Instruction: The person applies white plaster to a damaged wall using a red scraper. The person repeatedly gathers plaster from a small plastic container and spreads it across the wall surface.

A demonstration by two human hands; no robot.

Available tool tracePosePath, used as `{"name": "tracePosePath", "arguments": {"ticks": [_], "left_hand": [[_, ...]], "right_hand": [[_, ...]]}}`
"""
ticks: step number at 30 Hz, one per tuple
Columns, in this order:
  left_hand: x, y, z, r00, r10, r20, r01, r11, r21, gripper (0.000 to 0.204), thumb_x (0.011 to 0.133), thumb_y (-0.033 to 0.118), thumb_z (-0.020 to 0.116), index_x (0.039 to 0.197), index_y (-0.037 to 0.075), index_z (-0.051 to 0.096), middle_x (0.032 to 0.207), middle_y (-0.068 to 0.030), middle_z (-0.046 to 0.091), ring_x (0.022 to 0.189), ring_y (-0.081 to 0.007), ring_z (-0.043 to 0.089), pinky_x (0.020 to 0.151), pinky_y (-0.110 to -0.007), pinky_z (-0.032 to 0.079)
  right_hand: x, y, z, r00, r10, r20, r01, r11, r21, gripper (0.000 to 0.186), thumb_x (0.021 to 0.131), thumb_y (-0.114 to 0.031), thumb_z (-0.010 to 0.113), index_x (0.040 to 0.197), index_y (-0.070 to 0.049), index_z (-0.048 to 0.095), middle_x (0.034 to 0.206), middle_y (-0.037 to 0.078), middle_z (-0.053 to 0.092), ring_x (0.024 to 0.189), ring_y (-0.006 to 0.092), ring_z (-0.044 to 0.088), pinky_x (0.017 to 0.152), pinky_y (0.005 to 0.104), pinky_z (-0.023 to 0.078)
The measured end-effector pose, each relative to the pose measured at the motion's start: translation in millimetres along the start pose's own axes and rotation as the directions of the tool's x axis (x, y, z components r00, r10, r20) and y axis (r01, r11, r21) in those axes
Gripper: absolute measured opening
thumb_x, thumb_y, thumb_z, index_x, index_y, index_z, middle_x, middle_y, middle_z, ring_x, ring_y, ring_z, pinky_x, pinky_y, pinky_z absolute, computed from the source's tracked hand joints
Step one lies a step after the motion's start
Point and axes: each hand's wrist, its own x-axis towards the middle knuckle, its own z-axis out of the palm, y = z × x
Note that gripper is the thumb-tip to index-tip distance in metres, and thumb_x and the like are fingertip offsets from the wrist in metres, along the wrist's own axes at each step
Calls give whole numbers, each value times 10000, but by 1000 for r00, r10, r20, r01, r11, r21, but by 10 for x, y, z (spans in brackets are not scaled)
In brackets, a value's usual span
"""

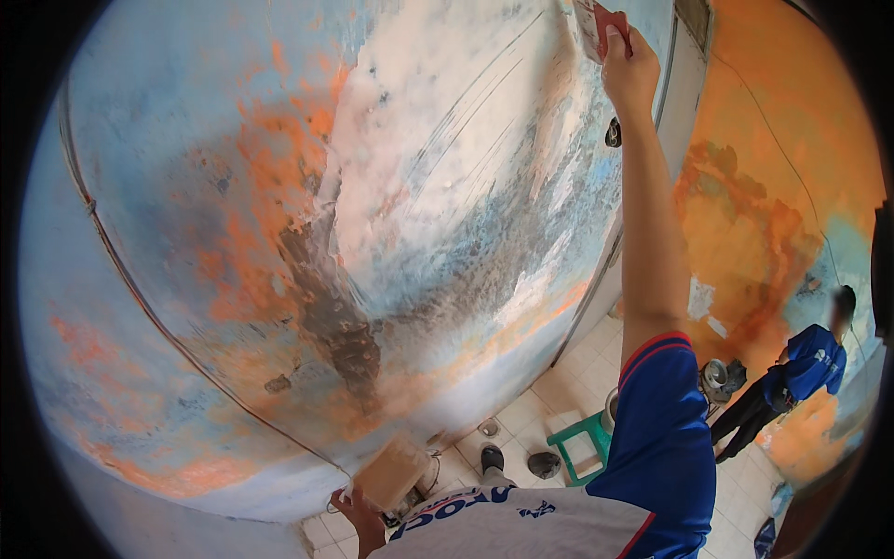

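Observation:
At the top of the view my right hand [631, 65] is closed round a red scraper [611, 28]. Its pale-smeared flat part lies against or close to the wall, where white filler [447, 102] covers a broad patch. The arm is stretched up, in a blue sleeve with red trim. Low in the view, my left hand [361, 517] grips the edge of a light brown square board [391, 473], its fingers partly hidden. Around the filler, the wall [186, 186] shows worn blue and orange paint, with a dark bare patch [349, 345] below.
A green stool [579, 449] stands on the tiled floor near my foot [492, 458], with a dark bowl [544, 465] beside it. Farther right, a person in blue [810, 368] stands by the orange wall. A cable [149, 298] runs down the left wall.

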Motion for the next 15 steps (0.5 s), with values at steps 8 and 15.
{"name": "tracePosePath", "arguments": {"ticks": [8, 15], "left_hand": [[32, -118, -137, 992, 116, 59, -120, 989, 84, 683, 898, 329, 706, 1364, 159, 235, 1248, -164, 415, 1118, -310, 532, 706, -437, 570], [-166, 86, 157, 1000, -17, 16, 15, 995, 94, 646, 894, 281, 710, 1334, 153, 255, 1260, -174, 440, 1117, -302, 526, 734, -446, 553]], "right_hand": [[-631, -153, 209, 998, -10, 67, 7, 999, 49, 235, 940, -107, 583, 1113, -77, 739, 1001, 167, 738, 913, 287, 718, 830, 351, 544], [-2191, -1224, -156, 855, -351, 381, 134, 860, 492, 204, 966, -18, 569, 1124, -70, 688, 1015, 114, 734, 859, 208, 713, 711, 320, 564]]}}
